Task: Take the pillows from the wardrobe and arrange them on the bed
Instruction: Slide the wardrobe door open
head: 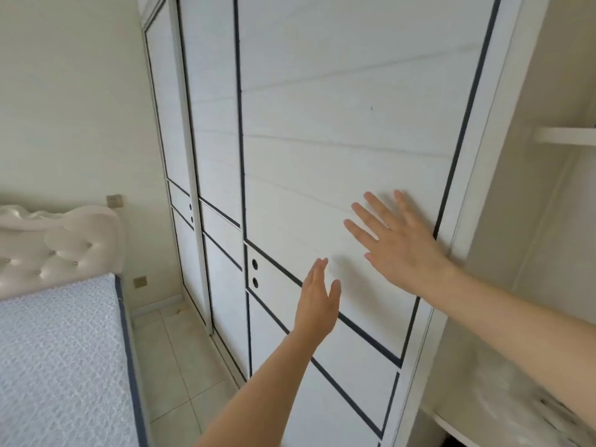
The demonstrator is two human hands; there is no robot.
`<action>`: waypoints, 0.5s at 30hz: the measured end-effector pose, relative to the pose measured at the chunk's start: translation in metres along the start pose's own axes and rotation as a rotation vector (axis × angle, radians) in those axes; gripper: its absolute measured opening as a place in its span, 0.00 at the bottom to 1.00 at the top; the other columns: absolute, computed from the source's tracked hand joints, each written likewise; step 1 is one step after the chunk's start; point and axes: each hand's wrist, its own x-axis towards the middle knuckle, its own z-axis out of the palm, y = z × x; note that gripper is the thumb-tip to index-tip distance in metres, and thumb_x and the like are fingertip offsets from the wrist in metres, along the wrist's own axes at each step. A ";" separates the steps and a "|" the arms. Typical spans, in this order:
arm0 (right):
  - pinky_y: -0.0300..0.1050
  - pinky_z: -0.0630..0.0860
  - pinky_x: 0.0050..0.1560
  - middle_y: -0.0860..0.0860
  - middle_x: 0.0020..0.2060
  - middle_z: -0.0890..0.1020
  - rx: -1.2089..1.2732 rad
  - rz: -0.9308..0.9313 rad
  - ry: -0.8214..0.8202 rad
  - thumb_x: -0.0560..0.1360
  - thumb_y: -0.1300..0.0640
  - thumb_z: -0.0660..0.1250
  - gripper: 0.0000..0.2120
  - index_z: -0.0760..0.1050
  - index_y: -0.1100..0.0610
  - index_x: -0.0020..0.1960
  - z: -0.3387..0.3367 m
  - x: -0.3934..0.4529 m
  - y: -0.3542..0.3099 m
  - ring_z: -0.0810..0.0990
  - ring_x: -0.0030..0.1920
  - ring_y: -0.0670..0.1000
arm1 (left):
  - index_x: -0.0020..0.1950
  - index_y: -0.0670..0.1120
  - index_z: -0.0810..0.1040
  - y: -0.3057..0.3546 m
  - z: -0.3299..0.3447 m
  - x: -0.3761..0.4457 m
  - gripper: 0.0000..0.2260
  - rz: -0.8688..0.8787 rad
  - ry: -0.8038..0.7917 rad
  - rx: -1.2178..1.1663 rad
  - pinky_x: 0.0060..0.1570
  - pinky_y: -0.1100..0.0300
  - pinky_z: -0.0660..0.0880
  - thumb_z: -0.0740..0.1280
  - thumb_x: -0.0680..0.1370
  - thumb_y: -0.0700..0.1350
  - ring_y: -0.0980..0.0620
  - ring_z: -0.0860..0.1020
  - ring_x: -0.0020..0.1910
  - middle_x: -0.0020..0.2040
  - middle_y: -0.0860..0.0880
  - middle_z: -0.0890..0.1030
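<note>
A white sliding wardrobe door (338, 124) with dark trim lines fills the middle of the view. My right hand (400, 243) lies flat against it near its right edge, fingers spread. Lower and to the left, my left hand (317, 301) is raised edge-on close to the same door, fingers together and holding nothing. To the right of the door the wardrobe stands uncovered, and a blurred pale bundle (503, 391), possibly a wrapped pillow, sits on a lower shelf (451, 424) behind my right forearm. The bed's bare quilted mattress (58, 366) is at lower left.
A tufted white headboard (58, 246) stands against the left wall. A narrow strip of tiled floor (180, 366) runs between bed and wardrobe. Two more sliding doors (213, 140) lie further left. An upper shelf (564, 135) shows inside the wardrobe at right.
</note>
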 end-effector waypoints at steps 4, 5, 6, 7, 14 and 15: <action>0.69 0.29 0.69 0.57 0.77 0.36 -0.093 0.064 -0.024 0.82 0.44 0.44 0.31 0.37 0.55 0.78 0.013 0.008 -0.002 0.32 0.75 0.64 | 0.81 0.50 0.45 0.005 0.037 0.021 0.27 0.022 0.009 -0.097 0.77 0.56 0.42 0.51 0.85 0.53 0.60 0.40 0.78 0.80 0.58 0.44; 0.69 0.28 0.69 0.58 0.77 0.35 -0.097 0.071 -0.023 0.82 0.45 0.44 0.30 0.36 0.56 0.78 0.017 0.010 -0.002 0.31 0.75 0.65 | 0.81 0.50 0.43 0.006 0.047 0.025 0.27 0.028 0.021 -0.115 0.77 0.57 0.40 0.50 0.85 0.53 0.63 0.38 0.76 0.79 0.59 0.42; 0.69 0.28 0.68 0.58 0.77 0.34 -0.109 0.072 -0.031 0.82 0.46 0.43 0.30 0.36 0.56 0.78 0.018 0.011 -0.001 0.31 0.74 0.65 | 0.80 0.50 0.41 0.008 0.055 0.027 0.27 0.026 0.035 -0.134 0.76 0.58 0.38 0.49 0.85 0.53 0.64 0.36 0.76 0.78 0.59 0.40; 0.69 0.27 0.67 0.58 0.77 0.34 -0.114 0.077 -0.033 0.82 0.46 0.43 0.30 0.35 0.56 0.78 0.019 0.013 -0.002 0.30 0.74 0.65 | 0.80 0.49 0.40 0.008 0.062 0.030 0.27 0.017 0.056 -0.151 0.76 0.58 0.36 0.48 0.85 0.53 0.63 0.35 0.75 0.78 0.58 0.39; 0.73 0.28 0.67 0.59 0.76 0.32 -0.182 0.099 -0.040 0.81 0.42 0.43 0.33 0.32 0.55 0.77 0.026 0.030 -0.012 0.28 0.72 0.68 | 0.78 0.44 0.37 0.007 0.082 0.047 0.23 0.040 0.197 -0.135 0.75 0.58 0.34 0.45 0.86 0.44 0.60 0.34 0.76 0.78 0.54 0.36; 0.73 0.28 0.66 0.59 0.76 0.32 -0.183 0.107 -0.042 0.81 0.41 0.45 0.34 0.31 0.55 0.76 0.027 0.034 -0.015 0.28 0.72 0.69 | 0.78 0.45 0.37 0.005 0.081 0.049 0.23 0.041 0.195 -0.133 0.75 0.58 0.34 0.44 0.86 0.45 0.61 0.33 0.76 0.77 0.55 0.36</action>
